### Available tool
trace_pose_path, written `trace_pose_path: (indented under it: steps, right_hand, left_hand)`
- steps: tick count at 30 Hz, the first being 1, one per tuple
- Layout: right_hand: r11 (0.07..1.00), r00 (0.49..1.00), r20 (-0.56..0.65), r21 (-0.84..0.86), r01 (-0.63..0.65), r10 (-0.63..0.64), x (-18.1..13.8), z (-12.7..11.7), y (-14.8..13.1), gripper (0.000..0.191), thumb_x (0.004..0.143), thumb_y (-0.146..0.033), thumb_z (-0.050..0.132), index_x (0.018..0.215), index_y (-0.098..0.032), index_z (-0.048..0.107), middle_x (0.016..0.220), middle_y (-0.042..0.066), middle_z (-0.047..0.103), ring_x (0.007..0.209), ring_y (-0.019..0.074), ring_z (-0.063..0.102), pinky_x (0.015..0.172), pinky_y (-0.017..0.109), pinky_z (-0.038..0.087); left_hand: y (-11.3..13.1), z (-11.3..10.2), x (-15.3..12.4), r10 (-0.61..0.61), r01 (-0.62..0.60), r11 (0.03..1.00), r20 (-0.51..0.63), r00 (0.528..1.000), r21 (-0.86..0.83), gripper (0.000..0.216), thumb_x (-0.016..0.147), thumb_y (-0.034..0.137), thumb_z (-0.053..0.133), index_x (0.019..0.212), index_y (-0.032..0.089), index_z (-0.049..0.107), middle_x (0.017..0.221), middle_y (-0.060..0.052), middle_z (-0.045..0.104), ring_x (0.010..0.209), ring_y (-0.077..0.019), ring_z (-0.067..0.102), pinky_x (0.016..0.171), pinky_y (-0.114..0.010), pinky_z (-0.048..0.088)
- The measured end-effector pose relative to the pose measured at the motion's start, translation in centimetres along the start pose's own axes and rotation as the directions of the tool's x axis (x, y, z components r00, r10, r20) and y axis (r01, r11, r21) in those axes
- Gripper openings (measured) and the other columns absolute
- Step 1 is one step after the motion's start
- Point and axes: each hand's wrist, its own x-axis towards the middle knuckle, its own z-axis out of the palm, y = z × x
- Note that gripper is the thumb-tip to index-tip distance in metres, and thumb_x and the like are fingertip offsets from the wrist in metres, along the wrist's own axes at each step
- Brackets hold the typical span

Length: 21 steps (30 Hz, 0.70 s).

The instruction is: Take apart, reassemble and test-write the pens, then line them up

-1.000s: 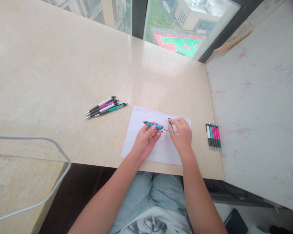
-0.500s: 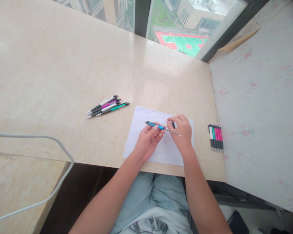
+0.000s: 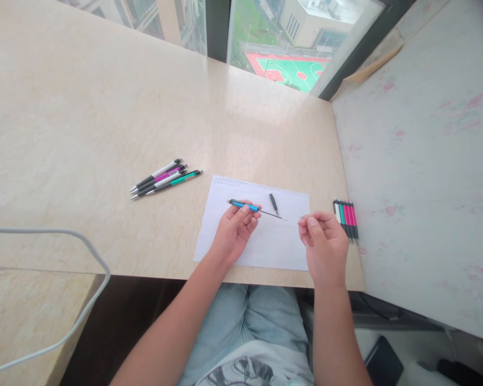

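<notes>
My left hand (image 3: 234, 230) pinches the blue barrel of a pen (image 3: 247, 206) over the sheet of paper (image 3: 221, 246). From the barrel's right end sticks out a bare thin ink refill (image 3: 272, 215). Lying on the paper just beyond the refill is the pen's black grip section (image 3: 273, 202), apart from both hands. To the right of the refill tip, at the paper's right edge, my right hand (image 3: 326, 238) has its thumb and fingers pinched together. Something tiny may show at those fingertips, too small to make out.
Several pens (image 3: 165, 178) lie in a loose group on the table (image 3: 84, 134) to the left. Another row of pens (image 3: 346, 220) stands by the flowered wall panel (image 3: 410, 177), partly behind my right hand. A white cable (image 3: 76, 232) loops in at lower left.
My right hand has let go of the black grip section, which now lies on the paper, and has moved right with its fingers pinched. My left hand still holds the blue barrel.
</notes>
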Motion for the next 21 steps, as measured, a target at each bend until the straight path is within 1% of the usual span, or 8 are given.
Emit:
trace_pose_path:
  steps: [5, 9, 11, 14, 18, 21]
  right_hand:
    - [0.999, 0.998, 0.056, -0.030, 0.043, -0.041, -0.9, 0.4, 0.2, 0.015, 0.084, -0.032, 0.068, 0.089, -0.021, 0.060, 0.077, 0.003, 0.072, 0.053, 0.0101, 0.053, 0.045, 0.022, 0.039]
    - [0.989, 0.996, 0.057, -0.123, 0.081, -0.074, -1.1, 0.3, 0.9, 0.018, 0.085, -0.036, 0.068, 0.090, -0.021, 0.062, 0.080, 0.004, 0.073, 0.059, 0.0132, 0.060, 0.048, 0.024, 0.043]
    - [0.987, 0.996, 0.046, -0.137, 0.086, -0.080, -1.1, 0.3, 1.1, 0.019, 0.085, -0.037, 0.068, 0.090, -0.020, 0.062, 0.081, 0.005, 0.073, 0.061, 0.0138, 0.062, 0.048, 0.024, 0.044]
    - [0.990, 0.997, 0.034, -0.126, 0.068, -0.064, -1.2, 0.3, 1.2, 0.021, 0.083, -0.038, 0.070, 0.090, -0.020, 0.063, 0.081, 0.005, 0.073, 0.059, 0.0130, 0.060, 0.048, 0.024, 0.043]
    - [0.994, 0.997, 0.072, -0.104, 0.036, -0.029, -1.3, 0.7, 1.1, 0.019, 0.084, -0.037, 0.069, 0.091, -0.020, 0.063, 0.081, 0.004, 0.073, 0.053, 0.0102, 0.053, 0.044, 0.022, 0.040]
    - [0.996, 0.996, 0.080, -0.078, 0.033, -0.026, -1.4, 1.0, 1.0, 0.019, 0.084, -0.037, 0.069, 0.090, -0.020, 0.063, 0.081, 0.004, 0.073, 0.052, 0.0104, 0.053, 0.042, 0.022, 0.039]
  left_hand:
    - [0.1, 0.1, 0.0, 0.004, -0.004, 1.000, -0.008, 1.000, 0.003, 0.017, 0.077, 0.018, 0.077, 0.091, 0.013, 0.068, 0.090, -0.006, 0.072, 0.074, -0.0079, 0.067, 0.068, -0.014, 0.054]
    - [0.0, 0.0, 0.1, 0.012, -0.012, 1.000, -0.012, 1.000, 0.013, 0.018, 0.077, 0.019, 0.077, 0.092, 0.014, 0.068, 0.093, -0.006, 0.072, 0.075, -0.0080, 0.067, 0.069, -0.015, 0.054]
    - [0.0, 0.0, 0.1, 0.012, -0.012, 1.000, -0.016, 1.000, 0.018, 0.019, 0.077, 0.019, 0.078, 0.092, 0.014, 0.067, 0.093, -0.006, 0.072, 0.075, -0.0081, 0.067, 0.069, -0.015, 0.055]
    - [0.1, 0.1, 0.1, 0.011, -0.011, 1.000, -0.016, 1.000, 0.020, 0.020, 0.076, 0.019, 0.078, 0.092, 0.015, 0.067, 0.091, -0.005, 0.072, 0.075, -0.0080, 0.067, 0.068, -0.015, 0.055]
    - [0.1, 0.1, 0.0, 0.007, -0.007, 1.000, -0.008, 1.000, 0.029, 0.019, 0.077, 0.019, 0.078, 0.092, 0.014, 0.068, 0.091, -0.005, 0.072, 0.074, -0.0076, 0.067, 0.068, -0.014, 0.054]
    - [0.1, 0.1, 0.0, 0.006, -0.006, 0.999, -0.009, 1.000, 0.037, 0.019, 0.076, 0.019, 0.078, 0.092, 0.014, 0.067, 0.091, -0.005, 0.072, 0.074, -0.0076, 0.067, 0.068, -0.015, 0.054]
